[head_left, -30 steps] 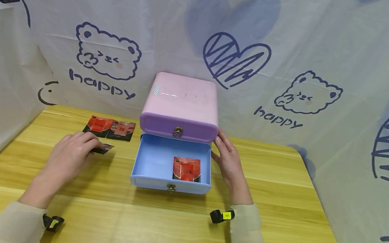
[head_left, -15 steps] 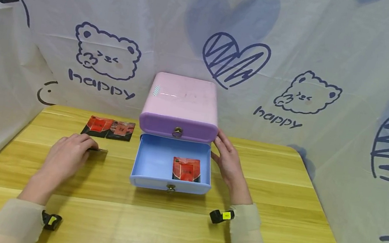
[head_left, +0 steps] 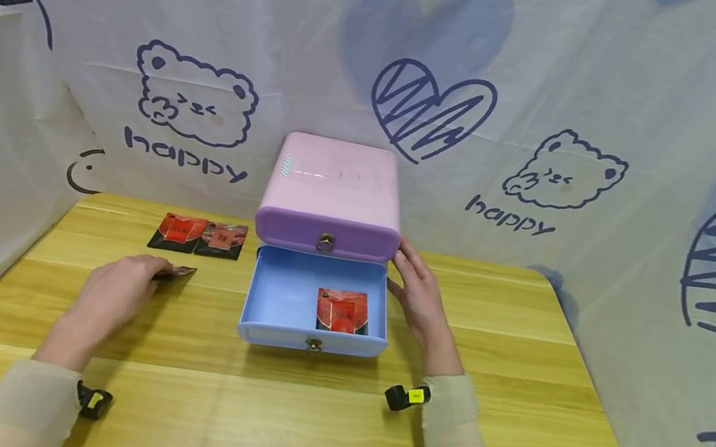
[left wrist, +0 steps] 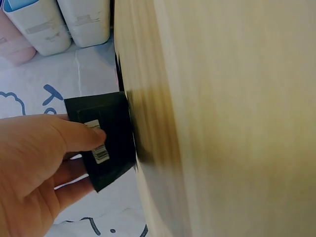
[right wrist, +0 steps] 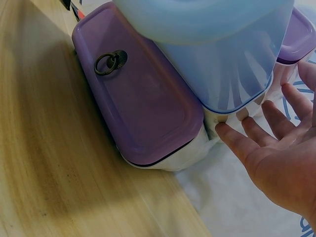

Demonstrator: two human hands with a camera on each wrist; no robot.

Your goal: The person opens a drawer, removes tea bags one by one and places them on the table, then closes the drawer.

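My left hand (head_left: 118,289) pinches a small flat packet (left wrist: 111,140) above the left part of the table. Its black back with a white barcode faces the left wrist camera, with my thumb over part of the barcode. Fingers of my right hand (head_left: 419,301) touch the right side of the stacked drawer box (head_left: 340,179). They look extended in the right wrist view. The blue middle drawer (head_left: 280,289) is pulled out, and a red-and-black packet (head_left: 342,311) lies inside it on the right. The purple top drawer (head_left: 288,229) is closed.
Two more packets, a brighter red one (head_left: 178,232) and a duller one (head_left: 221,240), lie side by side on the wooden table (head_left: 196,399), left of the box. A purple lower drawer (right wrist: 143,98) appears in the right wrist view. A printed white cloth (head_left: 329,36) hangs behind.
My left hand has drawn slightly left and toward me with the packet, whose tilt has changed. The two packets behind it are more fully visible. My right hand stays against the box.
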